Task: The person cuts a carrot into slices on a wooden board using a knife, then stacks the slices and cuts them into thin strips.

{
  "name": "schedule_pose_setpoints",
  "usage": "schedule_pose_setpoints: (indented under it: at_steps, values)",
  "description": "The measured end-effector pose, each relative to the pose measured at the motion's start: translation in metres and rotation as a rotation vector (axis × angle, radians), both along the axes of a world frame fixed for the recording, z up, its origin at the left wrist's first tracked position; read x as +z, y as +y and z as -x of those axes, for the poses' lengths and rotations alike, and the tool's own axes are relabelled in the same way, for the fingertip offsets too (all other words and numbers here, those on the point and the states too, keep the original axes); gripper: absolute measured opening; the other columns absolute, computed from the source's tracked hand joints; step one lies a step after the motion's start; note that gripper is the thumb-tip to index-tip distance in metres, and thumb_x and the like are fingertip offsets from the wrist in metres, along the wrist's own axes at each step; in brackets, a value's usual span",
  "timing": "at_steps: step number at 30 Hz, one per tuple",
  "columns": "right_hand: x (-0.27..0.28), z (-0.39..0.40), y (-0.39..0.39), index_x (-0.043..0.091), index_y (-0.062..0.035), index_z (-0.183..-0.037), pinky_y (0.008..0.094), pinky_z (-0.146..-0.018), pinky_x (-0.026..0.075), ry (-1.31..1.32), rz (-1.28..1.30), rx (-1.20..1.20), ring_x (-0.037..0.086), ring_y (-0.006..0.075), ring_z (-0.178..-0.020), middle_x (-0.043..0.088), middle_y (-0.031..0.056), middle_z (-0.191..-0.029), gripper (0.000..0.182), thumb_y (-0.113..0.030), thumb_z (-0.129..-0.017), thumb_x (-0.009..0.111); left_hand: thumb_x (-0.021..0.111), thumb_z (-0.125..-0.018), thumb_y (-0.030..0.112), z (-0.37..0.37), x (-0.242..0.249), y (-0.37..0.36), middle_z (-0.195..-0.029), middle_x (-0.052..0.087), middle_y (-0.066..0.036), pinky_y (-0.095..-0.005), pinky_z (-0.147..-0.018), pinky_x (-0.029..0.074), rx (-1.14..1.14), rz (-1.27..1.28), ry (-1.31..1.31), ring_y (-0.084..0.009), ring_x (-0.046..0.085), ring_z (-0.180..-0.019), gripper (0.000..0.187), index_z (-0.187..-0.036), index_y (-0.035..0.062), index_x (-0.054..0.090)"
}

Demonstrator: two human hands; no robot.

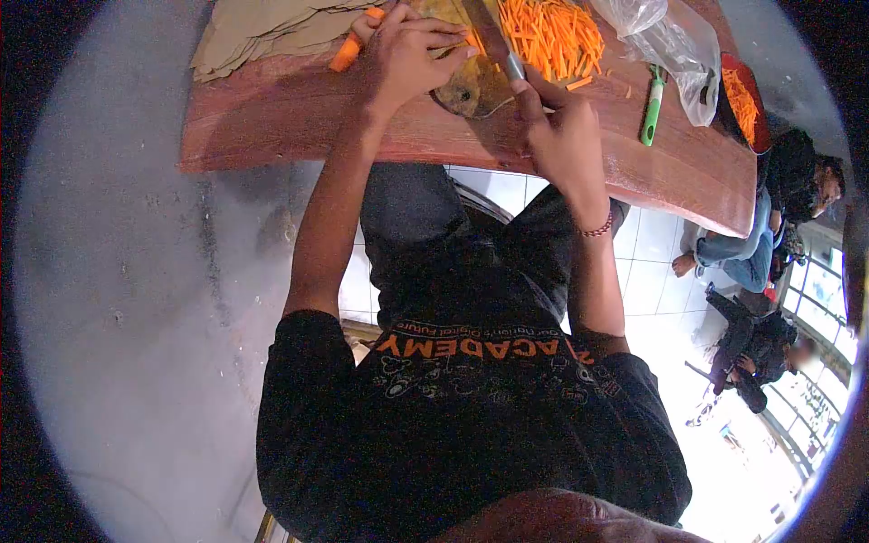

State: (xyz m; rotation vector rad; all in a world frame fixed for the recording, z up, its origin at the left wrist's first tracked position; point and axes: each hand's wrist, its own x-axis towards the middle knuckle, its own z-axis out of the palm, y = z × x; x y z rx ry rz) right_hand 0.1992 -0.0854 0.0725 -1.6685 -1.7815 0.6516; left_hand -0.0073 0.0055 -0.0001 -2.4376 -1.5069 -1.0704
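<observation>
My right hand (563,127) is wrapped around the handle of a knife (512,63), whose blade lies over a wooden cutting board (471,95). Close to the blade, my left hand (412,54) presses a small carrot piece (472,41) with its fingertips. A thicker carrot chunk (347,52) sits at the outer side of that hand, partly covered by its fingers. Just right of the knife, a heap of carrot strips (550,38) spreads over the board and table, with a few loose strips beside it.
On the reddish wooden table (272,118) lie brown paper (258,36), a green-handled peeler (653,107) and a clear plastic bag (692,68). A container (762,127) with carrot strips (740,104) is at the right edge. Two people sit at far right.
</observation>
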Motion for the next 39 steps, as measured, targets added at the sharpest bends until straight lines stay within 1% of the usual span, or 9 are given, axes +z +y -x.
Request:
schedule_pose_setpoints:
  at_steps: [2, 9, 11, 12, 14, 18, 22, 31, 39]
  values:
    - [-0.003, 0.001, -0.002, 0.068, -0.005, -0.116, 0.0512, -0.074, 0.055, -0.005, -0.044, 0.013, 0.066, 0.0459, -0.086, 0.067, 0.028, -0.089, 0.031, -0.025, -0.095, 0.058, 0.082, -0.076, 0.046, -0.001, 0.004, -0.001, -0.096, 0.076, 0.006, -0.0306, -0.092, 0.046, 0.014, -0.017, 0.059, -0.016, 0.059, -0.098, 0.032, -0.092, 0.0184, 0.082]
    - [-0.007, 0.009, -0.001, 0.067, -0.0033, -0.115, 0.052, -0.071, 0.055, -0.01, -0.085, 0.015, 0.066, 0.0465, -0.081, 0.067, 0.0285, -0.083, 0.031, -0.025, -0.095, 0.057, 0.081, -0.077, 0.042, 0.003, -0.009, 0.009, -0.096, 0.076, 0.005, -0.0297, -0.089, 0.047, -0.076, 0.066, -0.065, -0.0163, 0.059, -0.093, 0.029, -0.091, 0.0172, 0.082]
    - [-0.008, 0.013, 0.005, 0.069, -0.0008, -0.116, 0.0411, -0.075, 0.053, -0.047, -0.082, -0.006, 0.071, 0.0393, -0.09, 0.069, 0.0278, -0.093, 0.036, -0.03, -0.096, 0.062, 0.081, -0.077, 0.042, 0.003, -0.012, 0.009, -0.096, 0.076, 0.005, -0.0297, -0.088, 0.047, -0.095, 0.057, -0.054, -0.0167, 0.059, -0.092, 0.029, -0.091, 0.0168, 0.082]
    - [-0.008, 0.013, 0.009, 0.069, -0.0008, -0.116, 0.0411, -0.075, 0.053, -0.045, -0.083, -0.008, 0.071, 0.0393, -0.09, 0.069, 0.0278, -0.093, 0.036, -0.03, -0.096, 0.062, 0.082, -0.076, 0.042, 0.002, -0.011, 0.007, -0.095, 0.076, 0.005, -0.0297, -0.087, 0.047, -0.061, 0.062, -0.069, -0.0169, 0.059, -0.091, 0.03, -0.091, 0.0162, 0.082]
    - [-0.008, 0.013, 0.015, 0.068, -0.0068, -0.116, 0.0531, -0.069, 0.054, -0.019, -0.117, 0.032, 0.066, 0.0473, -0.08, 0.066, 0.0282, -0.081, 0.03, -0.026, -0.096, 0.056, 0.082, -0.075, 0.043, 0.0, -0.009, 0.005, -0.095, 0.076, 0.004, -0.0297, -0.087, 0.047, -0.029, 0.065, -0.083, -0.0171, 0.059, -0.091, 0.031, -0.091, 0.0156, 0.082]
    - [-0.008, 0.003, 0.013, 0.068, -0.0082, -0.116, 0.0528, -0.068, 0.053, 0.05, -0.202, 0.021, 0.065, 0.0476, -0.08, 0.066, 0.0278, -0.082, 0.03, -0.028, -0.097, 0.056, 0.083, -0.074, 0.044, 0.001, -0.008, 0.006, -0.095, 0.076, 0.006, -0.0302, -0.086, 0.047, -0.025, 0.046, -0.078, -0.0165, 0.059, -0.091, 0.031, -0.089, 0.0166, 0.082]
    - [-0.002, 0.002, 0.007, 0.069, -0.0066, -0.111, 0.0514, -0.068, 0.053, 0.029, -0.091, -0.028, 0.066, 0.0467, -0.081, 0.067, 0.0269, -0.082, 0.03, -0.03, -0.097, 0.056, 0.082, -0.075, 0.043, -0.001, 0.004, -0.002, -0.096, 0.076, 0.007, -0.0303, -0.086, 0.047, 0.016, 0.024, 0.04, -0.0161, 0.059, -0.093, 0.03, -0.091, 0.0174, 0.082]
    - [-0.005, -0.005, 0.008, 0.071, -0.0074, -0.108, 0.05, -0.069, 0.054, 0.03, -0.041, -0.029, 0.067, 0.0445, -0.083, 0.068, 0.0257, -0.084, 0.027, -0.029, -0.094, 0.061, 0.081, -0.077, 0.044, 0.004, -0.012, 0.009, -0.096, 0.076, 0.006, -0.0296, -0.085, 0.048, -0.089, 0.074, -0.12, -0.0171, 0.059, -0.09, 0.031, -0.092, 0.0168, 0.081]
    - [-0.008, -0.009, 0.012, 0.072, -0.0074, -0.108, 0.0482, -0.074, 0.055, 0.031, -0.057, -0.002, 0.067, 0.0437, -0.087, 0.069, 0.0236, -0.089, 0.028, -0.029, -0.093, 0.063, 0.082, -0.075, 0.046, 0.001, -0.009, 0.007, -0.096, 0.076, 0.005, -0.0296, -0.086, 0.048, -0.035, 0.042, -0.086, -0.017, 0.059, -0.089, 0.032, -0.092, 0.018, 0.082]
